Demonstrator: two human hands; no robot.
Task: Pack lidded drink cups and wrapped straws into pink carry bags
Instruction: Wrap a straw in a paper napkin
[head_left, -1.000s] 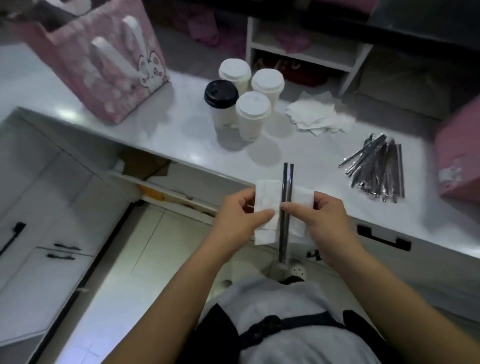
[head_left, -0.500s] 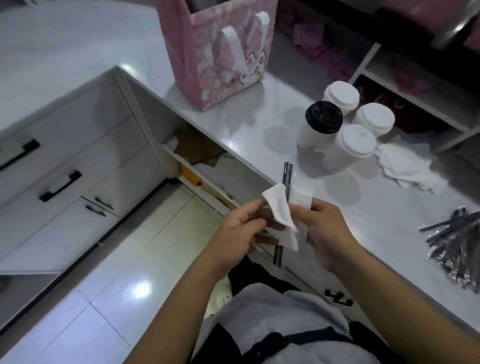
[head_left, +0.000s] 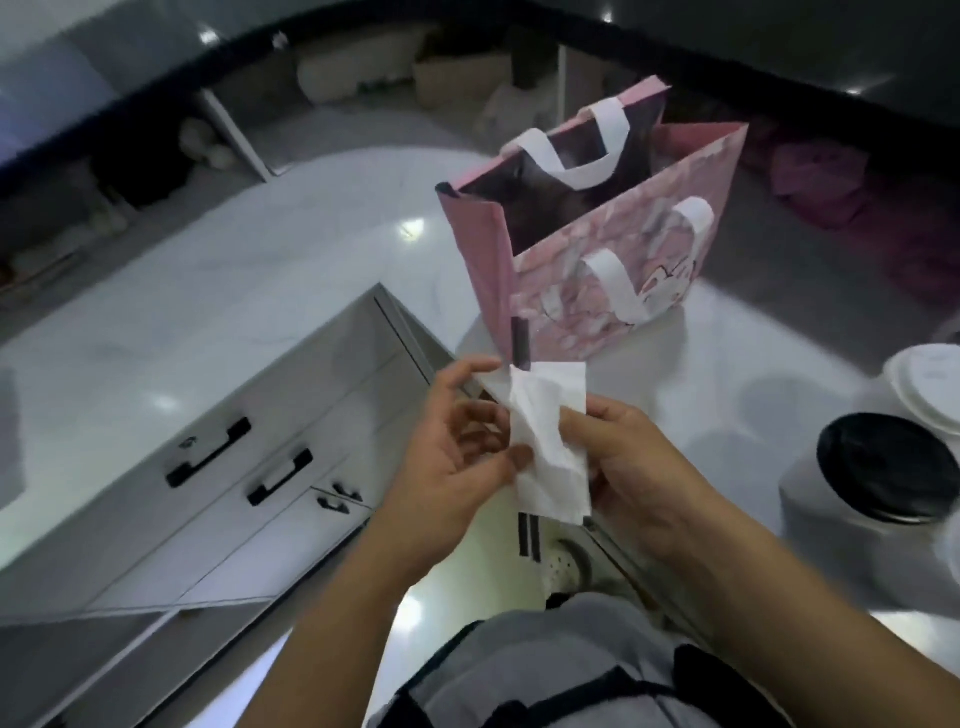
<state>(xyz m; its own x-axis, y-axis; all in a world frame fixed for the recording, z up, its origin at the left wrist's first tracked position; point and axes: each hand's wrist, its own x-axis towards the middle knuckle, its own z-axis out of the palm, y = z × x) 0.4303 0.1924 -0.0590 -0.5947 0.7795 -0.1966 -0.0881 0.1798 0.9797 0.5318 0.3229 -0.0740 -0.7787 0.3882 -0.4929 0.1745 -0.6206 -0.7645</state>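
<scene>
A: What's the setting?

B: A white counter (head_left: 260, 291) that turns a corner, with grey drawers (head_left: 234, 467) under it, left of the pink bag (head_left: 597, 270). The bag stands upright and open on the counter.

A: And the hands?

B: Both are raised just in front of the bag's near corner, with the forearms reaching up from below. The left hand (head_left: 452, 462) shows its palm, fingers curled. Its forefinger and thumb pinch the left edge of a white napkin (head_left: 550, 441). The right hand (head_left: 639, 467) faces it with the thumb pressed on the napkin's right side. Its other fingers are hidden behind the paper.

A: Where are the straws?

B: Two dark straws (head_left: 521, 345) run upright inside the napkin. Their tops stick out against the bag's corner, and their lower ends show beneath the napkin.

A: Any cups?

B: Right of the bag there's a cup with a black lid (head_left: 883, 467). Just behind it is a cup with a white lid (head_left: 930, 389), cut off by the frame.
</scene>
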